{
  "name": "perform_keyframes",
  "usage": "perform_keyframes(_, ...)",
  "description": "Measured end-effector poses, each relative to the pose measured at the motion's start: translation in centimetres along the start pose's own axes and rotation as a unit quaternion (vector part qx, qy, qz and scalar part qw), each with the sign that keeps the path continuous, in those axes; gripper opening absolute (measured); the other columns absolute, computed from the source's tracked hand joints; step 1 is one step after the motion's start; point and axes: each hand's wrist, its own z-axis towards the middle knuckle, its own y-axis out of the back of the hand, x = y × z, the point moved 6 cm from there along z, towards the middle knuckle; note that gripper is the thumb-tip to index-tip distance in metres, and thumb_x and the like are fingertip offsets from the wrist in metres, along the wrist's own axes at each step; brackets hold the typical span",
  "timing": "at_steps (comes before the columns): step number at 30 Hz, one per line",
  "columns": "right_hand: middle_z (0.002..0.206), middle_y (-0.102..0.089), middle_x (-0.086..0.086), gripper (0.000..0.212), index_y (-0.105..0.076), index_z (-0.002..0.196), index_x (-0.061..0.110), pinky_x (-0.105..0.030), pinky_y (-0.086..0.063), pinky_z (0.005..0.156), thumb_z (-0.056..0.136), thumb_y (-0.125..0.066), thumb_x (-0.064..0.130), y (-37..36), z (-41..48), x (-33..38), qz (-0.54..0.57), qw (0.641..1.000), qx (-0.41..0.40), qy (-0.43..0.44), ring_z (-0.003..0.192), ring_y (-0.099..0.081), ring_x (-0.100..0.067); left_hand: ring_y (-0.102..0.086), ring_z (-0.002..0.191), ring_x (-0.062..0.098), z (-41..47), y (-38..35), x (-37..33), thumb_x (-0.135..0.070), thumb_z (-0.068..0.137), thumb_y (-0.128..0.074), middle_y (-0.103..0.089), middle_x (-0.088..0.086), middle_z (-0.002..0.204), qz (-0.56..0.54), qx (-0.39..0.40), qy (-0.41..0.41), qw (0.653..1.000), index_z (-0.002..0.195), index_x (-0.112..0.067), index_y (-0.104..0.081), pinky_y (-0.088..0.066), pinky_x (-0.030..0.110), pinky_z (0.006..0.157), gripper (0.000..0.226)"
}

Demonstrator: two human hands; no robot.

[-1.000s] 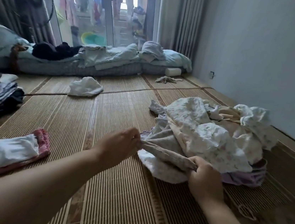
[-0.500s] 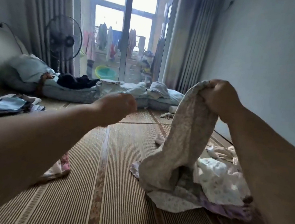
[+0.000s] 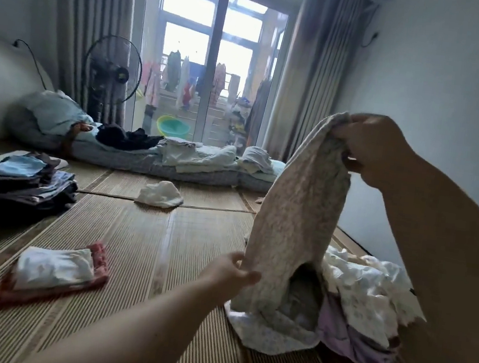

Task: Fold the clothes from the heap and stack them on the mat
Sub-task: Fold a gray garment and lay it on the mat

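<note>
A beige speckled garment [image 3: 294,212] hangs upright above the heap of clothes [image 3: 363,293], its lower end still resting on the pile. My right hand [image 3: 369,146] grips its top end, raised high at the right. My left hand [image 3: 233,271] pinches its left edge lower down. The heap of white, floral and purple pieces lies on the woven mat [image 3: 139,247] by the right wall. A small folded stack, white on pink [image 3: 55,270], sits on the mat at the lower left.
A taller stack of dark and blue folded clothes [image 3: 21,178] lies at the left. A loose white cloth [image 3: 159,194] sits mid-mat. A mattress with bedding [image 3: 157,156] runs along the back, with a standing fan [image 3: 111,75] and a balcony door behind.
My right hand lifted the beige garment from the heap to head height. My left hand let go, swung out, then came back and took the garment's left edge lower down.
</note>
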Motion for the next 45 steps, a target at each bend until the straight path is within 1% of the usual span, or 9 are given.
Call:
perform_keyframes(3,0.081,-0.063,-0.010,0.011,-0.069,0.084,0.016,-0.035,-0.049,0.060,0.087,-0.059,0.012,2.2,0.1,-2.8,-0.008,1.000,-0.007,-0.027,0.066,-0.059,-0.025,-0.061,0.072,0.019,1.2,-1.5,1.7,-0.031,0.088,-0.067,-0.071,0.007,0.081,0.083,-0.034,0.014,0.996,0.078,-0.016,-0.072,-0.049,0.038,0.069,0.018)
perform_keyframes(9,0.109,-0.064,-0.017,0.021,-0.062,0.105,0.012,-0.038,-0.048,0.087,0.085,-0.057,0.014,6.3,-0.8,-13.5,-0.230,0.960,-0.129,-0.092,0.106,-0.059,-0.037,-0.051,0.077,0.025,2.2,-0.6,-1.4,-0.015,0.095,-0.052,-0.058,0.016,0.082,-0.022,-0.063,-0.006,0.998,0.087,0.002,-0.065,-0.035,0.034,0.064,0.023)
perform_keyframes(12,0.144,-0.044,-0.014,0.078,-0.033,0.145,0.012,-0.037,-0.038,0.105,0.078,-0.071,0.026,3.1,-4.0,-19.5,-0.275,0.941,0.047,-0.190,0.129,-0.044,-0.031,-0.054,0.079,0.027,2.6,0.5,-3.9,-0.014,0.095,-0.046,-0.059,0.016,0.087,-0.004,-0.074,-0.017,0.997,0.095,-0.002,-0.063,-0.038,0.033,0.061,0.021)
perform_keyframes(16,0.154,-0.028,-0.004,0.109,-0.015,0.151,0.033,-0.046,-0.032,0.111,0.066,-0.082,0.047,-4.1,-8.2,-20.2,-0.186,0.947,0.242,-0.097,0.138,-0.030,-0.027,-0.056,0.066,0.018,2.5,-0.1,-7.2,-0.015,0.095,-0.053,-0.058,0.009,0.081,0.006,-0.014,-0.045,0.999,0.078,-0.015,-0.060,-0.035,0.024,0.053,0.018)
perform_keyframes(21,0.079,-0.068,0.000,0.012,-0.070,0.087,0.012,-0.035,-0.052,0.074,0.081,-0.066,0.021,-7.1,-6.5,-17.1,-0.208,0.963,0.172,0.007,0.077,-0.061,-0.014,-0.045,0.056,0.008,1.6,-2.3,-9.2,-0.015,0.086,-0.069,-0.054,0.000,0.067,0.079,0.014,-0.138,0.987,0.077,-0.014,-0.061,-0.034,0.020,0.050,0.012)
perform_keyframes(29,0.067,-0.066,0.007,0.017,-0.071,0.073,0.020,-0.011,-0.046,0.055,0.087,-0.065,0.014,-1.9,-2.2,-9.0,-0.029,0.993,0.079,0.080,0.055,-0.056,0.004,-0.050,0.107,0.030,2.4,-2.8,-6.6,0.011,0.090,-0.052,-0.045,0.031,0.135,-0.116,0.092,-0.085,0.985,0.137,-0.003,-0.042,-0.041,0.038,0.100,0.049)
perform_keyframes(34,0.068,-0.069,0.015,0.027,-0.073,0.069,0.031,-0.015,-0.050,0.054,0.091,-0.060,0.022,1.8,-0.5,-6.1,0.006,0.996,0.046,0.081,0.062,-0.062,0.002,-0.061,0.092,0.016,3.3,-3.3,-5.5,-0.012,0.084,-0.069,-0.064,0.007,0.109,0.008,0.071,-0.075,0.995,0.095,-0.023,-0.064,-0.053,0.028,0.079,0.016)
perform_keyframes(39,0.064,-0.068,0.013,0.021,-0.070,0.076,0.023,-0.017,-0.050,0.051,0.093,-0.058,0.021,4.6,-0.7,-7.3,0.065,0.997,0.010,0.037,0.058,-0.062,0.001,-0.061,0.105,0.030,3.6,-7.1,-5.8,0.003,0.086,-0.063,-0.061,0.018,0.112,-0.073,0.178,-0.078,0.978,0.121,0.001,-0.055,-0.049,0.038,0.097,0.036)
perform_keyframes(45,0.097,-0.069,-0.010,0.014,-0.069,0.091,0.012,-0.043,-0.051,0.084,0.093,-0.057,0.019,8.5,-1.7,-11.1,-0.106,0.990,-0.090,-0.018,0.094,-0.062,-0.029,-0.049,0.061,0.013,3.3,-9.2,-7.6,-0.007,0.099,-0.047,-0.051,0.006,0.075,-0.182,0.142,-0.104,0.967,0.089,-0.006,-0.053,-0.043,0.016,0.048,0.012)
